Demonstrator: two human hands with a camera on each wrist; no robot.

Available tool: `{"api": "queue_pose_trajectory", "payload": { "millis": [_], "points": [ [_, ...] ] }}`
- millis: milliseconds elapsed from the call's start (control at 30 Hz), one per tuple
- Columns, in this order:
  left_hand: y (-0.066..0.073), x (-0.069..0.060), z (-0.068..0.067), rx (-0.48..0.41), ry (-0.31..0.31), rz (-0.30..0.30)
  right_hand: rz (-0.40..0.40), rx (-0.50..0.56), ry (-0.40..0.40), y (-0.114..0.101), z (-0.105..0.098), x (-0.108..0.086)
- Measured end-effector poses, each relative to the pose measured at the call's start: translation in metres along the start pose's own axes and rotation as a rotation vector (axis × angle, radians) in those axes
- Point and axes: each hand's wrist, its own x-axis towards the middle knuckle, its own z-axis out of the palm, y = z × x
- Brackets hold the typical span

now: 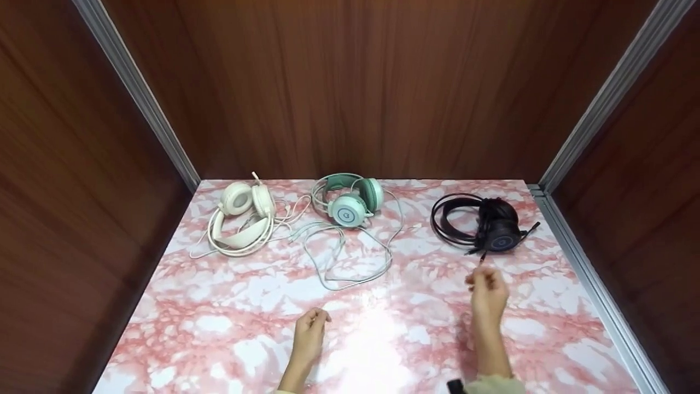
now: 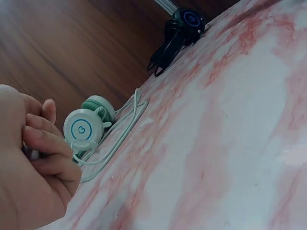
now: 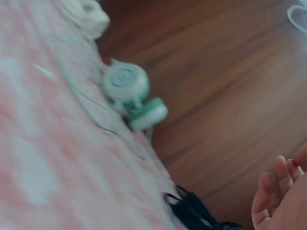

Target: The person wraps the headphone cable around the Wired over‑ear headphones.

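Observation:
My left hand (image 1: 310,336) hovers over the near part of the marbled table, fingers loosely curled, with nothing visible in it. Further right, my right hand (image 1: 488,298) has loosely bent fingers just in front of the black headset (image 1: 500,227); a thin dark cable end (image 1: 483,257) lies by its fingertips, and contact cannot be told. The right wrist view shows the fingers (image 3: 272,191) parted, holding nothing visible. A mint-green headset (image 1: 348,210) lies at the back middle, its pale cable (image 1: 355,282) looped in front. At the back left is a cream headset (image 1: 240,238).
Brown wood-grain panels (image 1: 350,87) rise behind and on both sides of the table (image 1: 229,328). Grey metal rails (image 1: 590,295) run along the corners and the right edge. Loose cable from the cream headset reaches toward the mint one.

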Motion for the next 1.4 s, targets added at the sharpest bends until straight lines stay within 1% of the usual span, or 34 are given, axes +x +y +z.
{"api": "queue_pose_trajectory", "payload": {
  "millis": [67, 167, 267, 333, 400, 433, 467, 567, 600, 667, 733, 833, 933, 967, 1033, 1100, 1200, 1267, 1300, 1333, 1400],
  "points": [
    [0.000, -0.001, -0.002, -0.004, 0.042, -0.008, -0.001, -0.040, -0.041, 0.008, 0.005, -0.014],
    [0.005, -0.001, -0.001, 0.011, 0.116, 0.000, -0.055, -0.116, -0.118, 0.019, 0.013, -0.030],
    [0.019, -0.004, 0.002, 0.057, 0.180, 0.037, -0.142, -0.199, -0.181, 0.029, 0.021, -0.043],
    [0.029, -0.005, 0.004, 0.091, 0.201, 0.070, -0.203, -0.259, -0.225, 0.034, 0.024, -0.051],
    [0.037, -0.005, 0.005, 0.118, 0.193, 0.112, -0.266, -0.302, -0.275, 0.037, 0.027, -0.056],
    [0.038, -0.001, 0.006, 0.128, 0.184, 0.127, -0.292, -0.321, -0.302, 0.038, 0.029, -0.057],
    [0.036, 0.004, 0.007, 0.137, 0.169, 0.142, -0.321, -0.337, -0.327, 0.039, 0.030, -0.058],
    [0.026, 0.019, 0.007, 0.165, 0.119, 0.159, -0.404, -0.404, -0.398, 0.041, 0.033, -0.057],
    [0.023, 0.024, 0.007, 0.179, 0.110, 0.160, -0.428, -0.429, -0.420, 0.041, 0.034, -0.057],
    [0.018, 0.035, 0.007, 0.206, 0.119, 0.170, -0.468, -0.477, -0.470, 0.039, 0.038, -0.055],
    [0.019, 0.045, 0.007, 0.224, 0.134, 0.186, -0.504, -0.528, -0.513, 0.035, 0.043, -0.052],
    [0.020, 0.058, 0.011, 0.239, 0.166, 0.203, -0.540, -0.576, -0.574, 0.029, 0.053, -0.045],
    [0.021, 0.068, 0.018, 0.240, 0.161, 0.214, -0.585, -0.632, -0.606, 0.024, 0.067, -0.035],
    [0.021, 0.072, 0.020, 0.239, 0.162, 0.226, -0.608, -0.648, -0.615, 0.023, 0.073, -0.030],
    [0.022, 0.082, 0.025, 0.226, 0.167, 0.260, -0.653, -0.680, -0.635, 0.019, 0.088, -0.019],
    [0.034, 0.088, 0.029, 0.206, 0.157, 0.276, -0.691, -0.707, -0.653, 0.013, 0.107, -0.006],
    [0.039, 0.106, 0.033, 0.188, 0.159, 0.267, -0.702, -0.747, -0.692, 0.006, 0.138, 0.015],
    [0.042, 0.114, 0.035, 0.180, 0.153, 0.251, -0.693, -0.782, -0.709, 0.005, 0.158, 0.027],
    [0.040, 0.118, 0.035, 0.180, 0.153, 0.251, -0.695, -0.794, -0.718, 0.006, 0.168, 0.033],
    [0.037, 0.122, 0.035, 0.174, 0.154, 0.244, -0.691, -0.812, -0.729, 0.007, 0.177, 0.039],
    [0.049, 0.115, 0.035, 0.172, 0.152, 0.245, -0.672, -0.848, -0.747, 0.012, 0.193, 0.049]
  ]
}}
